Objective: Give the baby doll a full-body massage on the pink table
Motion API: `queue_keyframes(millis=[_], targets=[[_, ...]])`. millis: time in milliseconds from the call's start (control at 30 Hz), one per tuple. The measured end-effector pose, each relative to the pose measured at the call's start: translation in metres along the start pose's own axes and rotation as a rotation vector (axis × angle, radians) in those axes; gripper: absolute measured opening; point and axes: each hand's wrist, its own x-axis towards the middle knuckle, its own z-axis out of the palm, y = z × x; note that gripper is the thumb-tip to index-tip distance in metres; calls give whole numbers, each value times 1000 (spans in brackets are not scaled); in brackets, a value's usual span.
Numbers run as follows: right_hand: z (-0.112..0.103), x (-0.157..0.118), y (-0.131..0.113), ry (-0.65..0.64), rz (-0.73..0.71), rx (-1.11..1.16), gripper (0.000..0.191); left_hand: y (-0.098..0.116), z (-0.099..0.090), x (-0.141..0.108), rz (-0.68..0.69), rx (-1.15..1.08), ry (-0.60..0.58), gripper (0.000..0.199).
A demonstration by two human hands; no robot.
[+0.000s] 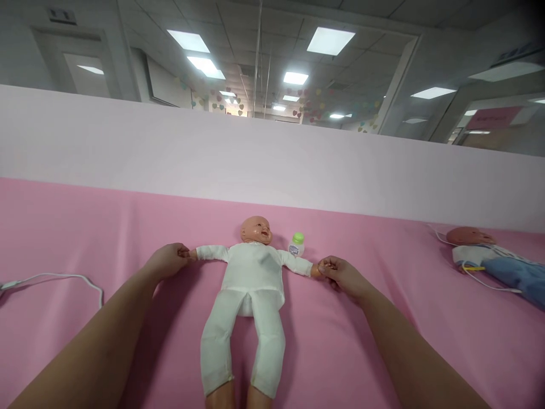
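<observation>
Pink cloth under baby doll, white suit, arms outstretched. Left hand pinched shut on one doll wrist, right hand on the other. Green-capped bottle beside shoulder.

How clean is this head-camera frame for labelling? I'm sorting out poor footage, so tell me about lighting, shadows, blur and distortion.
Head view: even light from ceiling panels, which blow out white; soft shadows only beside the doll and under the arms; wide-angle stretch enlarges the forearms at the bottom edge; the left hand and right hand pinching the doll's hands look sharp; the second doll at the right edge is softer.
</observation>
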Motion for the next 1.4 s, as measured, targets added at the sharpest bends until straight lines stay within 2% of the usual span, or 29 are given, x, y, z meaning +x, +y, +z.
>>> queue_keyframes(millis=[133,300,433,600,867,1033,1233,1400], targets=[[6,9,9,10,5,256,43,-2,12,1,-26,-324,19,50],[12,12,13,-37,15,418,41,-3,22,6,-92,-705,67,64],[11,11,13,-57,-12,433,41,0,21,6,-134,-876,47,58],[14,11,12,-34,-49,368,43,0,20,6,-103,-859,-9,52],[17,13,11,71,-7,261,48,3,21,6,-173,-834,34,32],[10,12,10,1,55,321,43,5,22,7,-184,-897,6,35],[3,8,11,-148,11,426,36,-4,22,12,-144,-902,-25,47],[4,9,13,-141,-29,361,40,-8,22,14,-118,-878,-57,50]])
